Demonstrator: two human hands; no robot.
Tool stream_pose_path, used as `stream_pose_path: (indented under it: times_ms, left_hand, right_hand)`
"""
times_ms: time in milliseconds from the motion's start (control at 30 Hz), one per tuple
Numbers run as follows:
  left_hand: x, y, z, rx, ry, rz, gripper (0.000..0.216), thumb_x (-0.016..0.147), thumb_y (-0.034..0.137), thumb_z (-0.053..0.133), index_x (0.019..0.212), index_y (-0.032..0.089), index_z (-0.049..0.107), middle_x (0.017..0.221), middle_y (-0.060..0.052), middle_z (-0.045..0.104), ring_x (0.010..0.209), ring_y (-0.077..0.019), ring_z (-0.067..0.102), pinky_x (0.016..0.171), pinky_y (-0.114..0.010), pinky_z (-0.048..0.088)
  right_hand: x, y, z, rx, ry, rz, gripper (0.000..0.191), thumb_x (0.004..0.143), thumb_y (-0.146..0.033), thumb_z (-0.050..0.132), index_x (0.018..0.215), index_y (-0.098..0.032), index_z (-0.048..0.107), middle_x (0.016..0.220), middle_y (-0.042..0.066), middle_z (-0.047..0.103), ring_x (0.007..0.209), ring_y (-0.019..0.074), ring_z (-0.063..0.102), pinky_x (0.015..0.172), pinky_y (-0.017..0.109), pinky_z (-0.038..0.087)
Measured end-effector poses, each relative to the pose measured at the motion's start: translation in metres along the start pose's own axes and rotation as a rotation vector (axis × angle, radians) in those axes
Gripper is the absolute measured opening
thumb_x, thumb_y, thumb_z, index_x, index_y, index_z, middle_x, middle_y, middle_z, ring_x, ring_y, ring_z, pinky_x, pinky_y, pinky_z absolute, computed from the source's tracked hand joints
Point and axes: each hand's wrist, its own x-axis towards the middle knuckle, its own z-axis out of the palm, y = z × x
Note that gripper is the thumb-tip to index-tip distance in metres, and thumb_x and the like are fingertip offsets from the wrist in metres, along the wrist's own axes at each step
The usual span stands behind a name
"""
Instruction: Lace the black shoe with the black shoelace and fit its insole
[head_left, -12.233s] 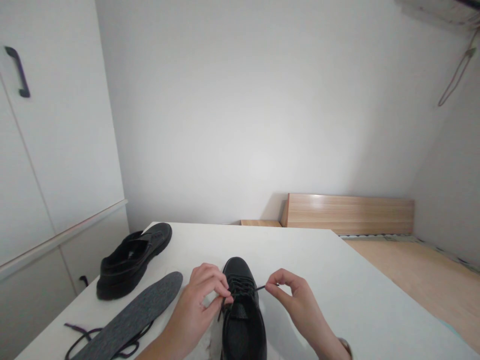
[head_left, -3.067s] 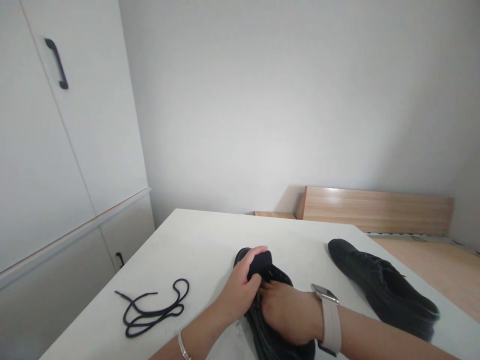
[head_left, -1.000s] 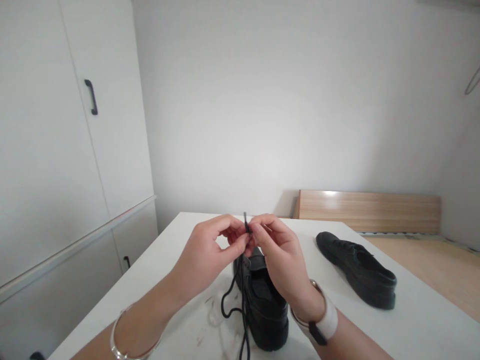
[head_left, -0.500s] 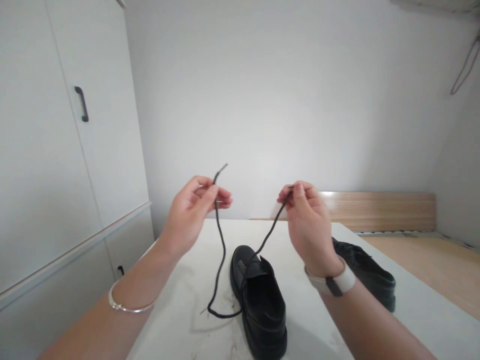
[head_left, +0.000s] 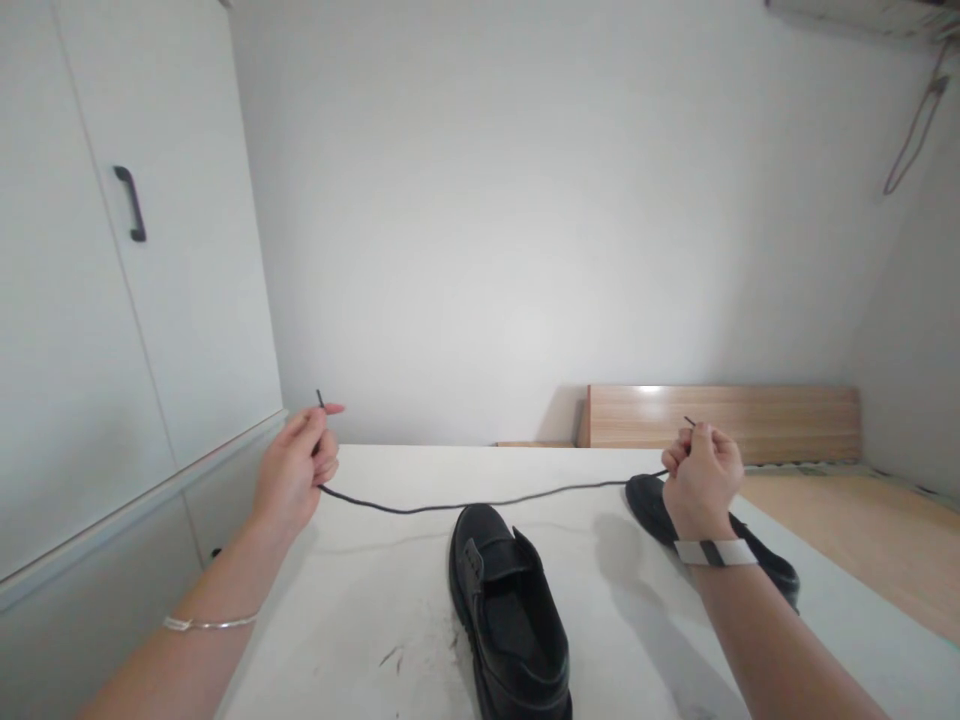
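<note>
**Lace pulled wide above the table**

You are holding a black shoelace point(head_left: 480, 504) stretched sideways above the far half of the white table point(head_left: 352, 610). Your left hand point(head_left: 294, 472) is pinching one end near the table's left edge, with its fingers closed on the lace and the tip poking up. Your right hand point(head_left: 703, 480) is gripping the other end in a clenched fist toward the right edge. The lace is sagging slightly, passing close over the toe of the unlaced black shoe point(head_left: 510, 610) that is sitting at the near middle. A second black shoe point(head_left: 765, 568) is lying by the right edge, partly behind your right wrist.
</note>
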Motion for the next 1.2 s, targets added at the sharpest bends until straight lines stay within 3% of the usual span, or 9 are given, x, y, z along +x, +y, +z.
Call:
stream_pose_path:
  times_ms: [67,200,300,433,567,767,967,1200]
  left_hand:
    - [-0.004,-0.013,0.002,0.047,-0.031,-0.016,0.023,0.087,0.036,0.065,0.100,0.017,0.068,0.042,0.012,0.030,0.035,-0.0038,0.017,0.034,-0.014,0.016]
    - [-0.015,-0.041,0.004,0.164,-0.109,-0.041,0.029,0.076,0.040,0.075,0.089,0.014,0.072,0.062,0.002,0.056,0.045,-0.0045,0.035,0.039,-0.016,0.025]
    - [-0.031,-0.061,0.004,0.376,-0.222,-0.081,0.031,0.077,0.043,0.073,0.090,0.015,0.074,0.063,0.001,0.058,0.046,-0.0068,0.037,0.042,-0.020,0.026]
    - [-0.061,-0.078,0.012,0.682,-0.502,-0.089,0.024,0.089,0.037,0.060,0.089,0.018,0.075,0.063,-0.001,0.063,0.061,-0.0149,0.055,0.057,-0.025,0.043]
    - [-0.079,-0.084,0.022,0.789,-0.683,-0.056,0.023,0.092,0.031,0.054,0.086,0.020,0.074,0.079,-0.004,0.073,0.072,-0.0171,0.063,0.065,-0.026,0.047]
    - [-0.090,-0.090,0.029,0.905,-0.760,0.115,0.020,0.093,0.021,0.052,0.089,0.019,0.072,0.082,-0.004,0.074,0.076,-0.0173,0.067,0.071,-0.027,0.047]
    - [-0.094,-0.091,0.032,1.007,-0.765,0.320,0.020,0.089,0.012,0.049,0.087,0.017,0.068,0.072,-0.004,0.068,0.067,-0.0172,0.062,0.062,-0.026,0.043]
    - [-0.094,-0.091,0.032,1.093,-0.817,0.346,0.019,0.089,0.011,0.051,0.082,0.017,0.067,0.070,-0.004,0.065,0.068,-0.0177,0.058,0.062,-0.028,0.042]
  right_hand:
    - [-0.007,0.018,-0.005,-0.013,-0.032,0.036,0.042,0.076,-0.046,0.075,0.071,-0.022,0.041,0.054,-0.012,0.043,0.038,0.0020,0.028,0.032,0.012,0.022]
    - [-0.035,0.046,-0.007,-0.039,-0.191,0.143,0.044,0.070,-0.051,0.079,0.079,-0.022,0.047,0.060,-0.011,0.051,0.039,0.0014,0.030,0.034,0.012,0.024]
    - [-0.065,0.055,-0.007,-0.108,-0.432,0.301,0.042,0.068,-0.047,0.083,0.085,-0.018,0.058,0.067,-0.004,0.062,0.038,0.0012,0.031,0.034,0.015,0.021]
    - [-0.096,0.057,-0.006,-0.301,-0.824,0.567,0.039,0.075,-0.046,0.078,0.092,-0.013,0.066,0.076,0.006,0.071,0.038,0.0016,0.029,0.037,0.018,0.017]
    - [-0.108,0.066,-0.009,-0.508,-1.078,0.683,0.041,0.079,-0.055,0.071,0.089,-0.016,0.065,0.072,0.001,0.067,0.038,0.0025,0.030,0.037,0.019,0.019]
    - [-0.117,0.077,-0.013,-0.586,-1.188,0.689,0.040,0.084,-0.057,0.065,0.086,-0.017,0.062,0.060,-0.007,0.049,0.043,0.0060,0.038,0.041,0.020,0.026]
    - [-0.123,0.071,-0.006,-0.594,-1.196,0.606,0.040,0.083,-0.057,0.065,0.084,-0.018,0.063,0.070,0.000,0.059,0.059,0.0121,0.050,0.051,0.023,0.037]
    - [-0.124,0.071,-0.007,-0.613,-1.163,0.552,0.036,0.081,-0.055,0.067,0.082,-0.019,0.064,0.077,0.003,0.066,0.071,0.0181,0.060,0.064,0.030,0.048]
